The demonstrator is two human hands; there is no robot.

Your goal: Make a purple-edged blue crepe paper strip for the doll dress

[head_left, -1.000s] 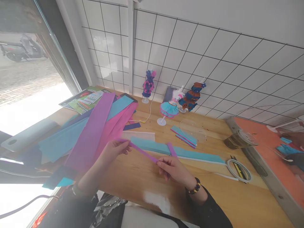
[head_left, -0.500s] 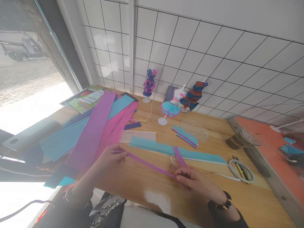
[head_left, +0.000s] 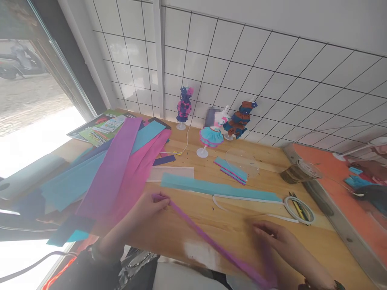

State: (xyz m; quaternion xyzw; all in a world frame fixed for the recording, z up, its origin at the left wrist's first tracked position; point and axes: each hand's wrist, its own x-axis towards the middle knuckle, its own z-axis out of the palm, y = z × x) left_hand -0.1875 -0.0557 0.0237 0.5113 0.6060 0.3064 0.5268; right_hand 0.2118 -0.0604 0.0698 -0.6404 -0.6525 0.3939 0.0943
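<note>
A narrow purple fabric strip [head_left: 198, 231] is pinched between the thumb and fingers of my left hand [head_left: 152, 207]. From there it slants down across the table to the bottom edge at the right. My right hand [head_left: 281, 239] is over the front right of the table, thumb and fingertips close together but smeared by motion. Below it hangs a blurred purple stretch of the strip; whether the fingers grip it I cannot tell. Just beyond the hands lies a long turquoise fabric strip [head_left: 220, 188], with white narrow tape [head_left: 256, 199] along its near edge.
Wide purple, blue and pink fabric pieces [head_left: 110, 173] heap at the left. Behind stand small dressed display stands [head_left: 211, 137]. Short folded strips [head_left: 231, 170], a tape roll [head_left: 299, 210] around pens and a lidded cup [head_left: 298, 172] are at the right. Tiled wall [head_left: 229, 48] bounds the back.
My right hand has moved right and toward me. The purple strip now reaches farther, to the bottom edge, and its wide end no longer shows above that hand. The view has shifted slightly right.
</note>
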